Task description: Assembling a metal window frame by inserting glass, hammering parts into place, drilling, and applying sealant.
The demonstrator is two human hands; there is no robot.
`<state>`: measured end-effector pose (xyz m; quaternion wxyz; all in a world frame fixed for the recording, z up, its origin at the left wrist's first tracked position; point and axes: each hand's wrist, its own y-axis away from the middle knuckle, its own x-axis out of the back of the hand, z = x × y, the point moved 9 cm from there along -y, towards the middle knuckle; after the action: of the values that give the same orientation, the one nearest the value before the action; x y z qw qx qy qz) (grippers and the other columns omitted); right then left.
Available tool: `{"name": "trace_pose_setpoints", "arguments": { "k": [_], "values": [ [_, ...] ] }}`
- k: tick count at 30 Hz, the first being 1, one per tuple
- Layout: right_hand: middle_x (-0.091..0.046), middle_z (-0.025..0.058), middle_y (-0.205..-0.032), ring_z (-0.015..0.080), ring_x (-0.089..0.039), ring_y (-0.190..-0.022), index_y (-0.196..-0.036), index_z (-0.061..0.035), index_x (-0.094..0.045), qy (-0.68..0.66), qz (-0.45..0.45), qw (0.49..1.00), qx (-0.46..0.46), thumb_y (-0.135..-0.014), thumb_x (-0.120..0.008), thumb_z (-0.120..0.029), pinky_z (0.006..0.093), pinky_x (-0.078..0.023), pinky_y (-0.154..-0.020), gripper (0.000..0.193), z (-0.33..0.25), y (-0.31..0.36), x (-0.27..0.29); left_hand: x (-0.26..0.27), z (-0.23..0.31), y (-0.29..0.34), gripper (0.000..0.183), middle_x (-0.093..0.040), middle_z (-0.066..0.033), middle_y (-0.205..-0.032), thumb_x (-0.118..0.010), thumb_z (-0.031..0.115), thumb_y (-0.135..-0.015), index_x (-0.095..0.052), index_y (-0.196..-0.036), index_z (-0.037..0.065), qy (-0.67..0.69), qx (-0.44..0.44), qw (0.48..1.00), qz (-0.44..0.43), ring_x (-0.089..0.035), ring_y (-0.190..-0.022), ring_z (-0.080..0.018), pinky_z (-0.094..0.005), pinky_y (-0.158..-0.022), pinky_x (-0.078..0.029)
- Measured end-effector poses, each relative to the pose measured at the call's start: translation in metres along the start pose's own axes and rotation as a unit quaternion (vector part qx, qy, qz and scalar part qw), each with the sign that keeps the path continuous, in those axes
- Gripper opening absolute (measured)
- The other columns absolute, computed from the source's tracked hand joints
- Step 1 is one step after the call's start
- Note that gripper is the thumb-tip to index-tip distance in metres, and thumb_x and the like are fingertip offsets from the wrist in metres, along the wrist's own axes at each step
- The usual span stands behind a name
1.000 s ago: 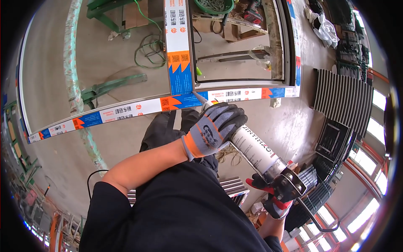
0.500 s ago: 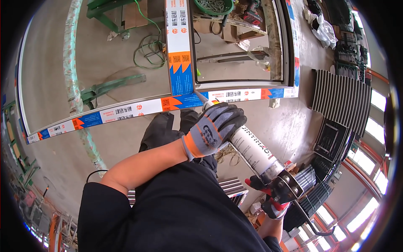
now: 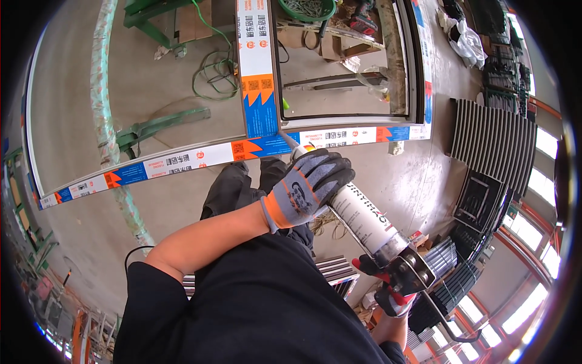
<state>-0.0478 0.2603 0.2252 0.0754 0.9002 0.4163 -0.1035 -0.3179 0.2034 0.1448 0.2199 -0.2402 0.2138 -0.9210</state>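
Note:
My left hand [image 3: 308,187], in a grey and orange glove, is wrapped round the front of a caulking gun [image 3: 368,223] loaded with a white sealant tube. At the gun's back end, my gloved right hand [image 3: 393,297] grips the handle and trigger, partly hidden behind the metal body. The tapered nozzle [image 3: 288,139] slants up and left. Its tip meets the joint where the upright bar [image 3: 259,91] joins the near bar [image 3: 209,156] of a large window frame. Blue, white and orange protective film covers both bars.
Beneath the frame, a padded support [image 3: 104,115] runs along the left. A green bowl of screws [image 3: 308,8] and a power drill [image 3: 364,21] sit on a workbench beyond. Green cable [image 3: 215,76] lies coiled on the floor; stacked profiles [image 3: 492,145] stand at right.
The caulking gun and both hands have shifted only very slightly. The nozzle tip stays at the same joint of the frame.

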Motion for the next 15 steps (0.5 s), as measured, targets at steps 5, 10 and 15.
{"name": "trace_pose_setpoints", "arguments": {
  "k": [5,10,15],
  "values": [
    [-0.065,0.0124,-0.119,0.0172,-0.066,-0.093,-0.137,-0.0055,-0.051,-0.061,0.009,0.998,-0.024,-0.095,-0.063,-0.023,0.0355,-0.056,-0.08,0.048,0.001,0.004,-0.007,-0.002,-0.001,-0.001,0.053,-0.059,-0.0116,-0.125,-0.072,0.012,-0.071,-0.061,-0.122,0.008,-0.012,-0.004,1.0,0.0,-0.057,-0.117,-0.0306,-0.0454,-0.104,-0.045],
    [-0.065,0.0134,-0.118,0.0208,-0.066,-0.095,-0.138,-0.0047,-0.05,-0.124,0.017,0.991,-0.049,-0.095,-0.063,-0.023,0.0379,-0.056,-0.081,0.049,0.007,-0.006,-0.003,0.001,0.002,0.001,0.045,-0.063,-0.013,-0.121,-0.066,0.01,-0.073,-0.062,-0.117,0.006,-0.016,-0.013,1.0,0.01,-0.061,-0.113,-0.0313,-0.0453,-0.101,-0.046],
    [-0.065,0.0144,-0.118,0.0245,-0.066,-0.098,-0.138,-0.004,-0.049,-0.184,0.021,0.98,-0.07,-0.095,-0.063,-0.023,0.0403,-0.056,-0.083,0.049,0.01,-0.005,-0.011,0.002,0.0,-0.001,0.046,-0.063,-0.013,-0.122,-0.066,0.011,-0.073,-0.061,-0.118,0.006,-0.023,-0.009,1.0,0.005,-0.061,-0.113,-0.0313,-0.0454,-0.101,-0.046]
  ]
}}
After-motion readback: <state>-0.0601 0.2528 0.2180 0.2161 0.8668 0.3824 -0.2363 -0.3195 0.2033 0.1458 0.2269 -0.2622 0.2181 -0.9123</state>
